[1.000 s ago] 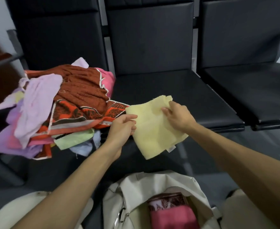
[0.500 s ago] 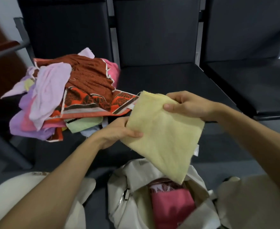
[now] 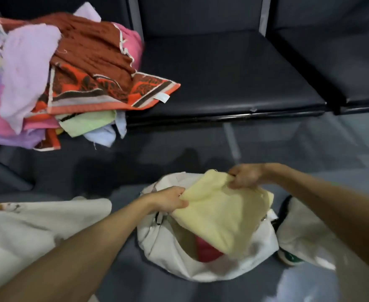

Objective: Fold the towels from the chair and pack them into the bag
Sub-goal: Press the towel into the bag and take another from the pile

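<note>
Holding the yellow towel (image 3: 222,216) over the bag (image 3: 168,253), both hands work at the near centre of the head view. On the left hand (image 3: 170,200), the grip is clamped on the towel's left edge, with the thumb on top and the fingers under the cloth. On the right hand (image 3: 246,176), the grip is clamped on the far right corner, with the fingers curled round a bunched fold. The towel is folded flat and tilts down toward the near side, and its near edge hangs inside the bag's open mouth. The bag is off-white and stands on the floor (image 3: 113,166). A pink towel (image 3: 207,250) lies inside it, partly covered by the yellow one. A shoe (image 3: 290,258) shows just right of the bag. At far left, a loose pile (image 3: 70,73) of towels rests on the left seat of a row of black chairs (image 3: 222,73). Its colours are rust, patterned orange, lilac, pink, green and pale blue. One orange corner reaches onto the middle seat.
</note>
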